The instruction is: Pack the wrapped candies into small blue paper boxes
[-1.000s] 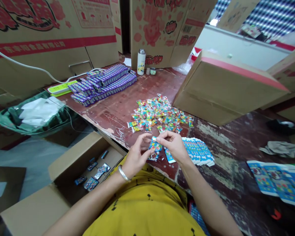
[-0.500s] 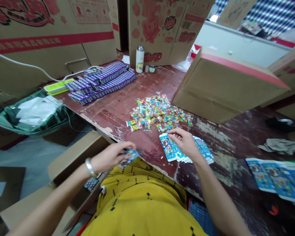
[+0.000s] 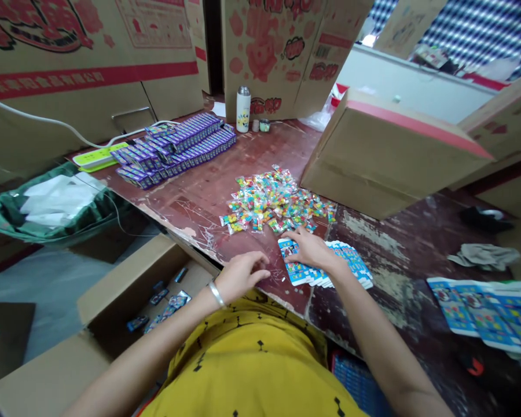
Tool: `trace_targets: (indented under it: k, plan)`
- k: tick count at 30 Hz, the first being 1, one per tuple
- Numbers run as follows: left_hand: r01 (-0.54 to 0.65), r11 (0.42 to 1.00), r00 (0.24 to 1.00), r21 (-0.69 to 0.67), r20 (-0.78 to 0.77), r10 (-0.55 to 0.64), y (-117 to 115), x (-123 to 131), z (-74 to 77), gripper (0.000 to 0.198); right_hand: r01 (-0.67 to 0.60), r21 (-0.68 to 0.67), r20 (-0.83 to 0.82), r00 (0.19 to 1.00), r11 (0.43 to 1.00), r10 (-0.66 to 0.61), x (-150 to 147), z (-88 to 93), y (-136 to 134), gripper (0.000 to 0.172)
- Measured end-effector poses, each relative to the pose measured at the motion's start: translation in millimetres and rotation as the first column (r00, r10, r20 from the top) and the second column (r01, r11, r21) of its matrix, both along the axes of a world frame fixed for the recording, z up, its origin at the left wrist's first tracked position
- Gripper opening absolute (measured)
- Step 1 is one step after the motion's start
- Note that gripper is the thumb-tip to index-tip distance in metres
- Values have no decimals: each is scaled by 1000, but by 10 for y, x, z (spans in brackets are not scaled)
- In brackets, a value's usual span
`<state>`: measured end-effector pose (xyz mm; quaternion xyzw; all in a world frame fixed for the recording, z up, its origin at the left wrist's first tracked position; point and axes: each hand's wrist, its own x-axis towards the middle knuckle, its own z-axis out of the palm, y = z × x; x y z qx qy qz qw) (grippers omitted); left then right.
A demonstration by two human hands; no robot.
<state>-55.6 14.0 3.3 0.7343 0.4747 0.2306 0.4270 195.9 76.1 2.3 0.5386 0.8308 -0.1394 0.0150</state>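
Observation:
My right hand (image 3: 309, 248) rests on a fanned row of flat blue printed cartons (image 3: 330, 266) near the table's front edge, fingers curled onto the topmost one. My left hand (image 3: 242, 274), with a silver bangle on the wrist, hovers over the table edge just left of the cartons, fingers loosely curled and nothing visible in them. A heap of small colourful candy packets (image 3: 274, 201) lies just beyond both hands. Below left, an open cardboard box (image 3: 125, 284) holds a few filled little boxes.
Rows of purple filled boxes (image 3: 173, 149) lie at the back left beside a green power strip (image 3: 98, 156). A thermos (image 3: 243, 109) stands at the back. A large tilted carton (image 3: 391, 156) sits right. More blue sheets (image 3: 486, 313) lie far right. A green bag (image 3: 47, 202) sits left.
My left hand carried a filled little box down toward the open cardboard box, then came back to the table edge without it. My right hand moved onto the flat blue cartons.

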Motion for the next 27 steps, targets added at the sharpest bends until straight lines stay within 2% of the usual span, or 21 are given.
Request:
trace_targets:
  k: [2, 5, 12, 16, 19, 22, 25, 27]
  plan:
    - [2, 999, 1000, 38, 21, -3, 1, 188, -57, 14, -16, -16, 3, 1000, 1000, 16, 1, 10, 34, 64]
    - [22, 996, 1000, 81, 2, -22, -3, 361, -122, 17, -57, -7, -10, 998, 998, 57, -15, 24, 84, 58]
    - [-16, 991, 996, 132, -89, 27, -9, 389, -199, 17, -88, -60, -15, 996, 994, 87, -49, 34, 177, 48]
    - [1, 978, 984, 210, -174, 36, -53, 460, -223, 24, -56, 36, 42, 998, 998, 54, -72, 32, 88, 63]
    - [189, 909, 962, 371, -254, -96, -111, 570, -286, 36, -32, 171, 49, 999, 985, 24, -33, 11, -51, 49]
    - [413, 780, 897, 470, -360, -258, -177, 590, -400, 53, 135, 297, -103, 989, 945, -109, 105, -21, -207, 30]
    - [483, 742, 853, 464, -441, -280, -240, 437, -506, 64, 297, 274, -251, 940, 915, -230, 224, -57, -367, 22]
    - [500, 736, 836, 458, -477, -271, -274, 278, -541, 65, 272, 218, -268, 940, 937, -211, 193, -86, -455, 23]
